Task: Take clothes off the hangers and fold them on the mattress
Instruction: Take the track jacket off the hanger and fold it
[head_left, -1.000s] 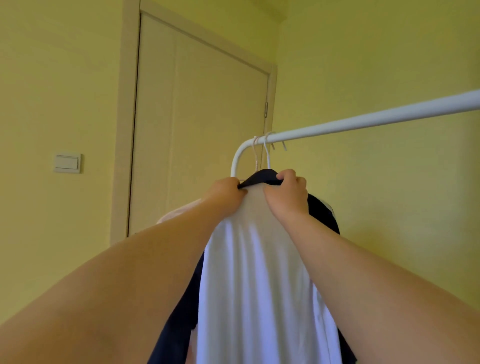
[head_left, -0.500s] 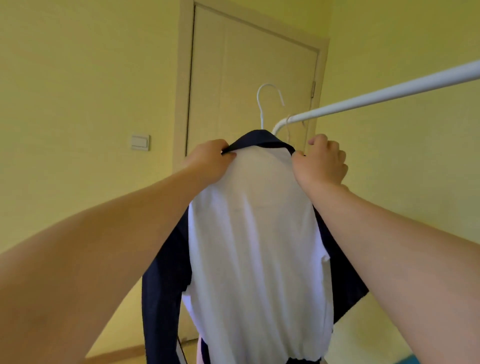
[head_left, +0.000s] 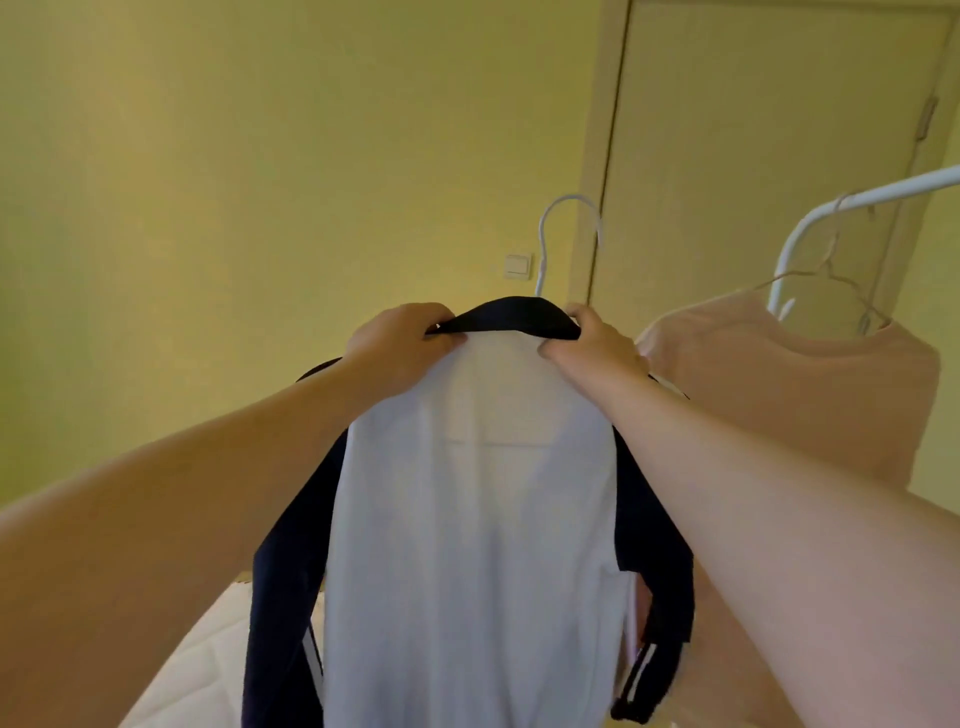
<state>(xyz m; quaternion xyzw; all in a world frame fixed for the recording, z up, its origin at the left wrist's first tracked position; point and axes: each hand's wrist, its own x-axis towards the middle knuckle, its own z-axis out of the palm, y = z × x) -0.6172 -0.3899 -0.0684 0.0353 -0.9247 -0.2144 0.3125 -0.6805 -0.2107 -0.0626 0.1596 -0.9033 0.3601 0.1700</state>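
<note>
A: Head view first: where is the white-and-navy shirt (head_left: 478, 519)?

B: Held up in the air in front of the person, on its white hanger (head_left: 569, 234), whose hook is clear of the rail (head_left: 883, 192). The quilted mattress (head_left: 208, 660) shows low on the left, behind a hanging sleeve.

A: And the grips?

B: The left grip (head_left: 402, 343) is clamped on the shoulder fabric just left of the navy collar (head_left: 511, 317), fingers curled. The right grip (head_left: 592, 345) is closed on the cloth at the collar's other end. Whether it also catches the hanger arm beneath, I cannot tell.

A: How will it handle?

B: Light and limp, I'd judge. The cloth drapes straight down and the hanger's outline shows through it, so it is thin. Only the hanger inside is stiff, and the sleeves dangle loose.

A: Where to take hold, then?

B: At the shoulders, as now, or one grip on the hook while the other peels a shoulder off. Dragging the neck opening over the hanger could stretch it. The peach shirt (head_left: 789, 395) hangs on the rail just to the right, near enough to brush.
</note>
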